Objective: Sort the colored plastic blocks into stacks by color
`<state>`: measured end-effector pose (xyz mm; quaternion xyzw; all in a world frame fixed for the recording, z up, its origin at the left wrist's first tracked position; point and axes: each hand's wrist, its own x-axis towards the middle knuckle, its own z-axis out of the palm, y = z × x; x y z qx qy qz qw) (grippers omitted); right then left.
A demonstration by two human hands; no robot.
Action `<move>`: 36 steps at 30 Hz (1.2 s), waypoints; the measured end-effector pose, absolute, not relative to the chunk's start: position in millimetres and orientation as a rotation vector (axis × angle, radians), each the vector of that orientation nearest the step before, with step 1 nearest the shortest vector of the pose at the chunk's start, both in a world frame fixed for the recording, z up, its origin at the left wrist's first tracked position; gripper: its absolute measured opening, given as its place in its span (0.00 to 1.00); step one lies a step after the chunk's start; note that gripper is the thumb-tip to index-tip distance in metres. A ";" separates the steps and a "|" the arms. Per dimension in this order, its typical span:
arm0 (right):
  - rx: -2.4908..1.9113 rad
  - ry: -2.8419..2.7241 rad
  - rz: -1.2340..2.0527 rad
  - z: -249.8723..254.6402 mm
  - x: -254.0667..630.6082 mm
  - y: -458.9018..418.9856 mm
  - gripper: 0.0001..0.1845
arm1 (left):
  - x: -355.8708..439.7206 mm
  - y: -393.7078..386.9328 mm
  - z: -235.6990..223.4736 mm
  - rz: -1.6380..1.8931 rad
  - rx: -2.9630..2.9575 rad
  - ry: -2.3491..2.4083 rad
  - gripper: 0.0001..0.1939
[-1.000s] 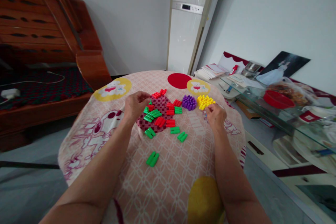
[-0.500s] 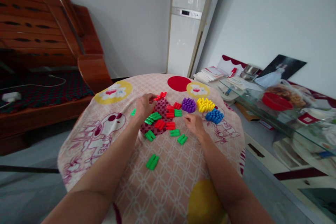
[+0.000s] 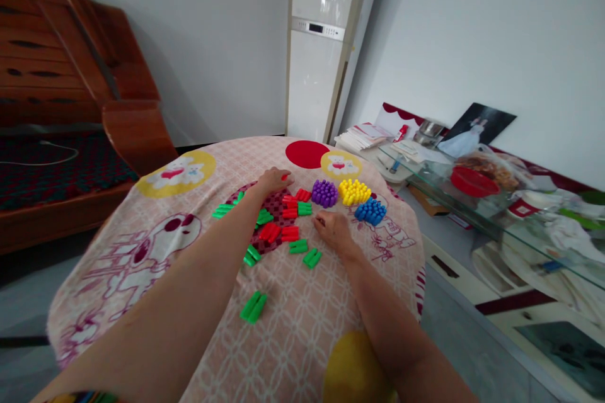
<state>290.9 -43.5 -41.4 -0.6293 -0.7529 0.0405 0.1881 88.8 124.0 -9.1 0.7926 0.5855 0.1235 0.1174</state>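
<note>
My left hand (image 3: 273,180) reaches across a dark red checked patch (image 3: 274,204) on the round cloth-covered table (image 3: 293,327). Its fingers are curled on a red plastic piece (image 3: 285,176) at the far side. My right hand (image 3: 333,230) rests on the cloth with its fingers curled under, just right of two green pieces (image 3: 299,245) (image 3: 312,257). What it holds, if anything, is hidden. More red pieces (image 3: 273,232) and green pieces (image 3: 222,210) lie around the patch. Purple (image 3: 324,193), yellow (image 3: 354,191) and blue (image 3: 370,211) clusters stand beyond my right hand.
A lone green piece (image 3: 253,306) lies nearer to me. A wooden bench (image 3: 70,107) stands on the left and a tall white appliance (image 3: 316,44) behind the table. On the right, a glass table (image 3: 491,214) holds a red bowl (image 3: 472,181), papers (image 3: 363,136) and clutter.
My right hand moved left from the yellow cluster to beside the green pieces, uncovering the blue cluster. My left hand stretched farther forward to the far red pieces. The view shifted.
</note>
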 end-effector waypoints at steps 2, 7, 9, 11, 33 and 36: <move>-1.801 -2.128 0.118 -38.9 289.8 -44.2 0.15 | 91.5 117.4 -6.7 0.363 2.435 1.578 0.23; -1.815 -2.130 0.112 -36.8 288.8 -44.8 0.15 | 99.1 90.3 -8.2 0.333 2.543 1.417 0.27; -1.811 -2.124 0.113 -38.0 289.1 -44.4 0.14 | 103.6 81.0 -13.1 0.314 2.550 1.434 0.30; -1.804 -2.121 0.105 -39.6 289.6 -43.8 0.13 | 108.7 74.9 -18.6 0.337 2.561 1.469 0.36; -1.771 -2.292 0.089 -29.8 278.4 -52.5 0.18 | 48.5 14.2 -9.1 0.378 2.412 1.195 0.24; -1.540 -2.407 0.280 -29.5 265.1 -57.9 0.15 | 42.2 13.2 -5.3 0.367 2.365 1.241 0.29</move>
